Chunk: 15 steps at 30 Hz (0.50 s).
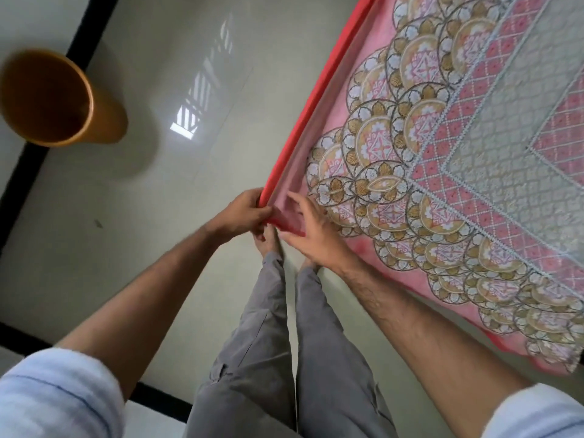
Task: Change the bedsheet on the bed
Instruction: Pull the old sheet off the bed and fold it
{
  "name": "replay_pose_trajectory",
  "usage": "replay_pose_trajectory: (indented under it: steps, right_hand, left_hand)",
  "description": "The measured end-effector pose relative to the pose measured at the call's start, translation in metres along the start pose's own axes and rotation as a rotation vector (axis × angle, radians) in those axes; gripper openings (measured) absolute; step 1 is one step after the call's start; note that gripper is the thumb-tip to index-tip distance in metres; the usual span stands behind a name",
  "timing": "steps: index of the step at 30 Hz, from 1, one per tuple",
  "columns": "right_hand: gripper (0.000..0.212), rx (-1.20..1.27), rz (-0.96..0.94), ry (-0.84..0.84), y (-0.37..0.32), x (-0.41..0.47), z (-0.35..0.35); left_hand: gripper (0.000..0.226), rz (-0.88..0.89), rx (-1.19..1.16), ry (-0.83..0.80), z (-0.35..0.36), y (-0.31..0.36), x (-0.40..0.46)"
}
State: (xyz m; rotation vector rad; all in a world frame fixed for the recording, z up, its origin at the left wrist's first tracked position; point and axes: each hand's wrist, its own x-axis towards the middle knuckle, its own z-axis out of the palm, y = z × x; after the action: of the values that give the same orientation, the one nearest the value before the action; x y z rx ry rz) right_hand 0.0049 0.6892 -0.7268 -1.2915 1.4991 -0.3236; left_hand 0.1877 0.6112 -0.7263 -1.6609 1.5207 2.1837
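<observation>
Pink cotton-looking cloth with gold and white floral medallions, the bedsheet (458, 159), is lying spread over the bed at the right of the view, its red edge running diagonally from the top down to the person's hands. The left hand (245, 213) is reaching forward with the arm nearly straight, its fingers curled and pinching the red border at the sheet's corner. The right hand (311, 230) is lying palm down on the same corner just beside it, fingers fairly spread and pressing on the fabric; whether its thumb is gripping the edge from below is hard to tell. Both forearms are bare, with pale blue sleeves (57, 393) rolled up at the bottom corners. Beneath the hands, grey trousers (268, 358) and bare feet (268, 243) are showing, standing close to the bed's corner. An orange bucket (60, 96) is standing well apart at the upper left. The floor (151, 200) is glossy pale tile with black strips, reflecting a bright barred window.
</observation>
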Motion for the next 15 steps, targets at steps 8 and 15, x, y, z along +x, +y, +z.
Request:
replay_pose_trajectory:
  steps: [8,15]
  right_hand:
    - [0.07,-0.219,-0.056,0.258,-0.015,0.0,0.03]
    - [0.044,0.205,0.094,0.362,-0.074,-0.034,-0.05]
  left_hand:
    - [0.017,-0.022,-0.231,0.153,0.018,0.005,-0.019]
    - [0.025,0.134,-0.031,0.133,0.023,0.085,-0.064]
